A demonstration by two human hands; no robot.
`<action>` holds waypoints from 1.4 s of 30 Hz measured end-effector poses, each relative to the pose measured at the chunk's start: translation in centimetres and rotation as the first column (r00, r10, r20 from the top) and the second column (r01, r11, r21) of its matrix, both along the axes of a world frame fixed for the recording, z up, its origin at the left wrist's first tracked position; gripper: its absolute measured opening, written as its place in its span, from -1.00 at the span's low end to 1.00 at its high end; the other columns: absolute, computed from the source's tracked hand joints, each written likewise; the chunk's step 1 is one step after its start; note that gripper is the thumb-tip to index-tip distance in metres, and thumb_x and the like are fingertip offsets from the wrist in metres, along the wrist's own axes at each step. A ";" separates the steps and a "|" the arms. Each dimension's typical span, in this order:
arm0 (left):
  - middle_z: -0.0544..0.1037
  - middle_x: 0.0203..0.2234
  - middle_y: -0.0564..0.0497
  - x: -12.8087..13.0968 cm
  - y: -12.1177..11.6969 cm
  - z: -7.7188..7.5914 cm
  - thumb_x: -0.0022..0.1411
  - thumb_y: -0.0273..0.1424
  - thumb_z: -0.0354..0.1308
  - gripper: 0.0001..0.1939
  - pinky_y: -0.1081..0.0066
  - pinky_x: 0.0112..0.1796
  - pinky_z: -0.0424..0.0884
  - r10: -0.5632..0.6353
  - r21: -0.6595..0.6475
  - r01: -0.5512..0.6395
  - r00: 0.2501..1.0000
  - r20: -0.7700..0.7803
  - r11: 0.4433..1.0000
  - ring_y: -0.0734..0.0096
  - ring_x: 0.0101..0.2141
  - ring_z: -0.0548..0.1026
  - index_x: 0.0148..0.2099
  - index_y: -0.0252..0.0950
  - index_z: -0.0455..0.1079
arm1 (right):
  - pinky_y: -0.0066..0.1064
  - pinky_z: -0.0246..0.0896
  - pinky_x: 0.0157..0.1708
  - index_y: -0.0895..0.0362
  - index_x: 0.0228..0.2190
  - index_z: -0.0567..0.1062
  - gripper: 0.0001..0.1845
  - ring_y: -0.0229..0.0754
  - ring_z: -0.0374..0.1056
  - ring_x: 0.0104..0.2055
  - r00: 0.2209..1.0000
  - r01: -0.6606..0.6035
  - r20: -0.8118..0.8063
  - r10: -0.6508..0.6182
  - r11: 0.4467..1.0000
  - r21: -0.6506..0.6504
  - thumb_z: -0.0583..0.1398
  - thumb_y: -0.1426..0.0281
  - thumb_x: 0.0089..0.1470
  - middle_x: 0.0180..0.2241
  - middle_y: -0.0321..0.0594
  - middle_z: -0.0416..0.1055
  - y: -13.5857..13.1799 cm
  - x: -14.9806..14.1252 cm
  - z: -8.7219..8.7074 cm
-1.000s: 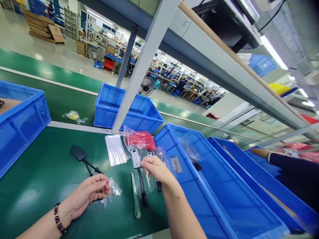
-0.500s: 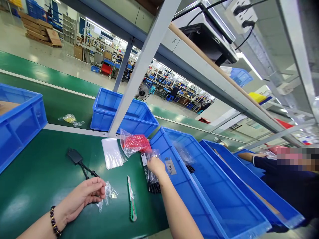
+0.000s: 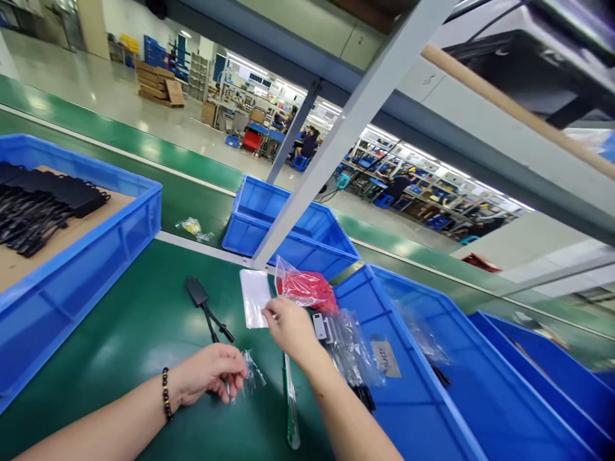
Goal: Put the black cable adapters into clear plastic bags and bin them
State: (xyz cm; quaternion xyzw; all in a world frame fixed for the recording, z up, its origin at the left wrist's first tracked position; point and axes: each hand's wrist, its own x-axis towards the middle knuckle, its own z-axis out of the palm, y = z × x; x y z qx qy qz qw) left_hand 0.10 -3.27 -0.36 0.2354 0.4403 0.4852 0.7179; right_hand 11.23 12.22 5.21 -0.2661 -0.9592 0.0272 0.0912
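While the right hand (image 3: pixel 294 330) pinches over pale plastic bags (image 3: pixel 254 291) at its ten o'clock, likely laid there for easy reach, its grip is unclear. The left hand (image 3: pixel 211 374) curls at crumpled film (image 3: pixel 250 372), hold uncertain; at its eleven o'clock, a flat black box (image 3: pixel 196 292) with two cables lies on the tabletop (image 3: pixel 129 326).

I lose one cable of the black module (image 3: pixel 196 291) behind the left hand (image 3: pixel 209 373); cannot tell whether the right hand (image 3: pixel 291 326) touches the plastic bag stack (image 3: pixel 254 294); handwritten label (image 3: pixel 385 358) illegible; left blue crate (image 3: pixel 103 275) cut by the edge
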 end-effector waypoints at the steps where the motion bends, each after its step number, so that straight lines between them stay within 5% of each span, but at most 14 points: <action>1: 0.42 -0.59 -0.03 -0.1 -0.1 -0.1 0.00 -0.36 0.13 -0.84 0.54 -0.62 0.26 -0.059 0.005 0.059 0.998 -0.010 0.998 0.50 -0.60 0.36 -0.44 -0.39 0.37 | -0.48 0.08 -0.35 0.11 -0.43 0.42 -0.78 -0.24 0.30 -0.34 0.996 -0.074 0.047 0.075 0.997 -0.034 0.00 0.35 0.08 -0.41 -0.22 0.38 -1.2 -1.9 -0.6; 4: 0.45 -0.60 -0.05 -0.3 -0.4 -0.4 -0.04 -0.36 0.14 -0.83 0.56 -0.68 0.24 -0.210 0.025 0.211 0.977 -0.026 0.977 0.52 -0.66 0.36 -0.44 -0.41 0.41 | -0.40 0.11 -0.37 0.18 -0.38 0.45 -0.68 -0.12 0.32 -0.32 0.965 -0.157 0.194 0.174 0.982 -0.100 0.06 0.19 0.01 -0.37 -0.10 0.41 -3.9 -6.8 -2.9; 7: 0.45 -0.62 -0.05 -0.5 -0.4 -0.5 -0.05 -0.37 0.13 -0.83 0.57 -0.70 0.23 -0.206 0.014 0.207 0.978 -0.039 0.978 0.52 -0.69 0.35 -0.46 -0.41 0.43 | -0.38 0.11 -0.44 0.27 -0.44 0.48 -0.64 -0.08 0.34 -0.39 0.947 -0.166 0.257 0.195 0.978 -0.130 0.12 0.19 -0.08 -0.43 -0.01 0.43 -4.8 -9.8 -4.7; 11: 0.39 -0.71 -0.02 -0.9 0.3 -0.7 -0.06 -0.43 0.12 -0.87 0.58 -0.74 0.14 0.211 -0.044 -0.214 0.976 -0.054 0.976 0.54 -0.73 0.29 -0.54 -0.42 0.37 | -0.47 0.01 -0.53 0.21 -0.49 0.46 -0.78 -0.20 0.31 -0.48 0.948 -0.164 0.247 0.199 0.974 -0.157 0.07 0.35 -0.05 -0.49 -0.14 0.44 -3.4 -10.4 -4.4; 14: 0.41 -0.60 0.02 -1.7 0.8 -0.7 0.01 -0.41 0.07 -0.89 0.60 -0.70 0.16 0.508 -0.059 -0.508 0.861 -0.021 0.859 0.56 -0.67 0.32 -0.39 -0.36 0.33 | -0.52 -0.09 -0.59 0.16 -0.52 0.40 -0.81 -0.31 0.23 -0.55 0.976 -0.130 0.136 0.171 0.954 -0.270 0.06 0.33 -0.02 -0.56 -0.27 0.39 -2.0 -9.2 -2.8; 18: 0.45 -0.40 -0.10 -2.9 0.9 0.0 0.12 -0.23 0.03 -0.66 0.44 -0.45 0.37 0.686 -0.100 -0.686 0.684 0.249 0.720 0.39 -0.44 0.45 -0.12 -0.35 0.21 | -0.50 -0.18 -0.61 0.15 -0.48 0.34 -0.89 -0.31 0.19 -0.57 0.986 -0.142 0.047 0.160 0.953 -0.267 0.07 0.36 -0.02 -0.59 -0.31 0.35 -3.0 -6.3 -1.1; 22: 0.44 -0.36 -0.12 -3.0 0.7 0.9 0.14 -0.13 -0.01 -0.61 0.39 -0.45 0.38 0.645 -0.088 -0.659 0.686 0.338 0.747 0.37 -0.45 0.44 -0.12 -0.34 0.19 | -0.45 -0.14 -0.57 0.15 -0.34 0.33 -0.87 -0.22 0.28 -0.51 0.968 -0.220 0.077 0.238 0.955 -0.197 0.07 0.40 -0.01 -0.46 -0.21 0.41 -7.2 -2.9 -0.4; 26: 0.42 -0.43 -0.07 -2.5 0.4 1.2 0.14 -0.11 -0.01 -0.61 0.57 -0.70 0.15 0.550 -0.057 -0.556 0.792 0.266 0.829 0.51 -0.61 0.32 -0.12 -0.31 0.21 | -0.46 -0.04 -0.52 0.07 -0.38 0.32 -0.81 -0.22 0.30 -0.47 0.952 -0.275 0.023 0.305 0.887 -0.370 0.08 0.22 0.03 -0.45 -0.29 0.40 -8.9 1.3 0.6; 30: 0.39 -0.50 -0.03 -2.1 0.2 0.9 0.14 -0.05 -0.07 -0.58 0.62 -0.76 -0.17 0.375 -0.061 -0.374 0.881 0.288 0.925 0.68 -0.74 0.09 -0.17 -0.31 0.25 | -0.44 -0.05 -0.52 0.08 -0.50 0.28 -0.72 -0.20 0.29 -0.49 0.991 0.101 0.116 -0.070 0.953 -0.284 -0.07 0.24 0.14 -0.53 -0.25 0.37 -5.9 5.9 -1.0; 33: 0.36 -0.56 0.00 -1.8 0.2 0.6 0.14 -0.02 -0.10 -0.55 0.62 -0.75 -0.18 0.323 -0.067 -0.318 0.894 0.312 0.946 0.71 -0.75 0.03 -0.20 -0.31 0.27 | -0.43 -0.08 -0.56 0.10 -0.50 0.26 -0.75 -0.14 0.29 -0.52 0.928 0.314 0.276 -0.251 0.925 -0.213 0.03 0.18 0.05 -0.58 -0.22 0.35 -3.8 8.6 -4.3; 37: 0.33 -0.57 0.01 -1.3 0.3 0.4 0.15 -0.04 -0.09 -0.57 0.62 -0.73 -0.17 0.301 -0.074 -0.294 0.897 0.323 0.953 0.70 -0.74 0.04 -0.23 -0.32 0.27 | -0.46 -0.02 -0.53 0.10 -0.45 0.25 -0.90 -0.18 0.28 -0.50 0.938 0.319 0.230 -0.258 0.901 -0.294 0.08 0.34 -0.03 -0.55 -0.27 0.33 -3.1 10.1 -7.6; 42: 0.31 -0.59 0.03 -1.2 0.4 0.2 0.15 -0.05 -0.08 -0.58 0.62 -0.73 -0.17 0.298 -0.076 -0.289 0.898 0.325 0.954 0.69 -0.73 0.05 -0.23 -0.32 0.27 | -0.46 0.05 -0.53 0.13 -0.26 0.29 -0.78 -0.24 0.23 -0.55 0.956 0.268 0.011 -0.293 0.858 -0.439 -0.01 0.43 -0.01 -0.53 -0.30 0.30 -2.4 9.1 -6.4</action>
